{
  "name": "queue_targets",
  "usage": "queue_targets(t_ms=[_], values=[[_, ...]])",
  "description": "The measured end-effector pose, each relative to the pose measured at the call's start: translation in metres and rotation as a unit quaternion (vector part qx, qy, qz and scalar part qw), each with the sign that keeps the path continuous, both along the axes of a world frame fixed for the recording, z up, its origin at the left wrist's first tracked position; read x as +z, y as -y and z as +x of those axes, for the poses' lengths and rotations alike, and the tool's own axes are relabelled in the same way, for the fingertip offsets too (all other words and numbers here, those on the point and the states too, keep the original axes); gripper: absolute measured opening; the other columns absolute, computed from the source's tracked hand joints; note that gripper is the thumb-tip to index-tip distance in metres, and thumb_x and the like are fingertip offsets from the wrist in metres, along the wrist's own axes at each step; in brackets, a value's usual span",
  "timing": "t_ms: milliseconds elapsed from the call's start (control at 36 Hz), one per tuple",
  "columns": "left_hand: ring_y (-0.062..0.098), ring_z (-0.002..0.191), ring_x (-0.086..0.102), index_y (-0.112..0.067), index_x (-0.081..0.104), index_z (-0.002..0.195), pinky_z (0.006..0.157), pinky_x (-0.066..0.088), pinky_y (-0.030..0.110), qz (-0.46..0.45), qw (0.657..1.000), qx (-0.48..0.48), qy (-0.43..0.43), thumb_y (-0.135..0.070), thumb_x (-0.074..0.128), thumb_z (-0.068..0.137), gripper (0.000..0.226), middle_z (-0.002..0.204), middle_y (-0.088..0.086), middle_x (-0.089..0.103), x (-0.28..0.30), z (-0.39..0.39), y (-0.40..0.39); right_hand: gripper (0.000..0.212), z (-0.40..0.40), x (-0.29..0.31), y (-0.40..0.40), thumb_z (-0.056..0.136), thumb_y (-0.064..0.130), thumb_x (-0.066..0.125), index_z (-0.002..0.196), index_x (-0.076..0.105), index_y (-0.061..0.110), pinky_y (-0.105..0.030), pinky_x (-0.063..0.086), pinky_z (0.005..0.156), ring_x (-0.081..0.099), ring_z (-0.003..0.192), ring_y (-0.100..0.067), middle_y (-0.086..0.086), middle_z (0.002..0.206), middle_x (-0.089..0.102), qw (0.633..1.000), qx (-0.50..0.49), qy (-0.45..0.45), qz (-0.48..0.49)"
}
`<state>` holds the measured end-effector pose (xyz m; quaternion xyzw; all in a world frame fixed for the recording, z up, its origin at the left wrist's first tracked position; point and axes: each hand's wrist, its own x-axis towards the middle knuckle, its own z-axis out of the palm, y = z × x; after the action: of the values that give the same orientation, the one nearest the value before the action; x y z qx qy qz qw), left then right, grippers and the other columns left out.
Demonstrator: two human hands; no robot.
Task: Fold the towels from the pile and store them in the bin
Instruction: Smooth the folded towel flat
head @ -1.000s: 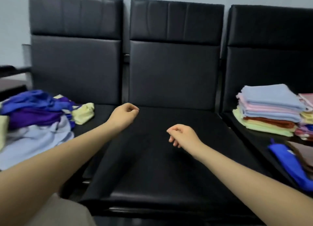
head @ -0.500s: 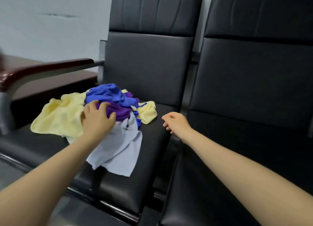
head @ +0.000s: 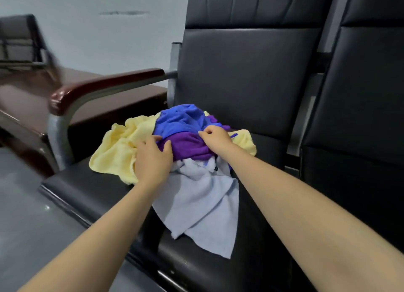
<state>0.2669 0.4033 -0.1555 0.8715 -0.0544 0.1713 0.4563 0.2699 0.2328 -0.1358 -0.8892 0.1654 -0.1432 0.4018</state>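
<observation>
From the head camera, the job looks to be at the picking-up stage for one more towel: a loose pile (head: 175, 151) of unfolded towels lies on the black seat (head: 91, 186) of the end chair, just beside the wooden armrest (head: 105, 86), and nothing in this view is folded. The bin is not in sight, so how many towels are already stored cannot be told from here; what is plain is that at least four cloths are left to fold. Both hands are on the pile. The left hand (head: 153, 158) lies over the near left side with thumb and fingers closing round a bunch of the purple towel (head: 188, 146), and the right hand (head: 215, 135) has its fingertips drawn together, pinching the same towel at its far upper edge. My judgement is that the purple one is about to be lifted out and carried off for folding. The pile itself is crumpled and tangled: a blue towel (head: 181, 119) is heaped at the back, a yellow towel (head: 118, 147) spreads out to the left and shows again at the right, and a pale lavender-grey towel (head: 201, 206) hangs forward over the front edge of the seat. The purple towel sits partly under the blue one, so that may drag as it comes free.
</observation>
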Motion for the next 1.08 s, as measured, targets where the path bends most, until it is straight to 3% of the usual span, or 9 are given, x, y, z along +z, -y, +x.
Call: queue_targets(t_ms=[167,306,444,500,667,806,861,972,1083], values=[[0.024,0.112,0.053,-0.017,0.055,0.126,0.084,0.043,0.035,-0.003,1.000,-0.001,0.029,-0.031,0.054,0.094,0.035,0.127,0.007,0.051,-0.004,-0.002,-0.007,0.031,-0.016,0.024,0.005,0.097,0.020,0.052,0.067,0.046,0.019,-0.030,0.034,0.064,0.037,0.066,-0.015,0.002,0.067,0.040,0.952,-0.065,0.141,0.264],[0.028,0.118,0.041,-0.010,0.053,0.126,0.084,0.036,0.033,0.085,0.992,-0.034,0.089,-0.026,0.054,0.094,0.036,0.122,0.013,0.046,-0.006,-0.020,-0.001,0.027,-0.052,0.074,0.028,0.102,0.025,0.044,0.076,0.046,0.018,-0.026,0.038,0.060,0.044,0.069,-0.013,0.001,0.075,0.047,0.915,-0.093,0.221,0.324],[0.033,0.122,0.039,-0.007,0.058,0.121,0.099,0.034,0.039,0.059,0.991,-0.057,0.102,-0.021,0.054,0.094,0.031,0.123,0.018,0.051,0.011,-0.040,0.015,0.026,-0.105,0.117,0.056,0.102,0.028,0.047,0.078,0.049,0.018,-0.023,0.039,0.053,0.049,0.066,-0.016,0.001,0.074,0.052,0.920,-0.099,0.270,0.266],[0.030,0.117,0.044,-0.008,0.061,0.118,0.098,0.034,0.036,0.030,0.988,-0.090,0.121,-0.021,0.053,0.095,0.027,0.117,0.014,0.058,0.020,-0.054,0.027,0.027,-0.129,0.132,0.065,0.101,0.026,0.050,0.076,0.049,0.016,-0.026,0.043,0.064,0.050,0.072,-0.017,0.000,0.074,0.052,0.921,-0.093,0.283,0.252],[0.006,0.102,0.056,-0.013,0.061,0.119,0.082,0.036,0.004,-0.141,0.943,-0.290,0.086,-0.023,0.051,0.100,0.024,0.113,-0.002,0.060,0.057,-0.128,0.087,0.026,-0.207,0.154,0.083,0.100,0.025,0.053,0.075,0.053,0.015,-0.032,0.049,0.074,0.056,0.077,-0.019,-0.002,0.074,0.057,0.917,-0.079,0.262,0.291],[0.008,0.105,0.060,-0.017,0.068,0.112,0.102,0.045,0.035,-0.217,0.869,-0.443,-0.042,-0.042,0.052,0.094,0.034,0.109,-0.007,0.068,0.082,-0.191,0.136,0.024,-0.269,0.159,0.095,0.100,0.025,0.054,0.081,0.058,0.012,-0.033,0.054,0.077,0.062,0.077,-0.020,-0.005,0.080,0.063,0.898,-0.088,0.272,0.334],[0.013,0.090,0.058,-0.011,0.069,0.100,0.089,0.046,0.038,-0.229,0.836,-0.492,-0.086,-0.056,0.054,0.083,0.050,0.095,0.000,0.066,0.086,-0.218,0.153,0.024,-0.297,0.159,0.102,0.100,0.026,0.054,0.083,0.060,0.010,-0.033,0.055,0.077,0.064,0.077,-0.020,-0.006,0.081,0.065,0.886,-0.095,0.283,0.355],[0.014,0.076,0.044,0.005,0.058,0.089,0.071,0.035,0.032,-0.177,0.833,-0.518,-0.079,-0.037,0.050,0.092,0.043,0.079,0.006,0.051,0.086,-0.261,0.183,0.031,-0.349,0.152,0.126,0.100,0.025,0.054,0.071,0.052,0.016,-0.026,0.048,0.063,0.055,0.062,-0.011,0.003,0.064,0.057,0.878,-0.140,0.317,0.329],[0.015,0.070,0.036,-0.011,0.044,0.072,0.066,0.031,0.031,-0.180,0.813,-0.536,-0.140,-0.033,0.047,0.098,0.035,0.072,0.003,0.041,0.085,-0.286,0.200,0.033,-0.399,0.136,0.154,0.101,0.023,0.053,0.069,0.050,0.016,-0.024,0.046,0.062,0.054,0.059,-0.008,0.007,0.058,0.057,0.881,-0.204,0.324,0.279]])
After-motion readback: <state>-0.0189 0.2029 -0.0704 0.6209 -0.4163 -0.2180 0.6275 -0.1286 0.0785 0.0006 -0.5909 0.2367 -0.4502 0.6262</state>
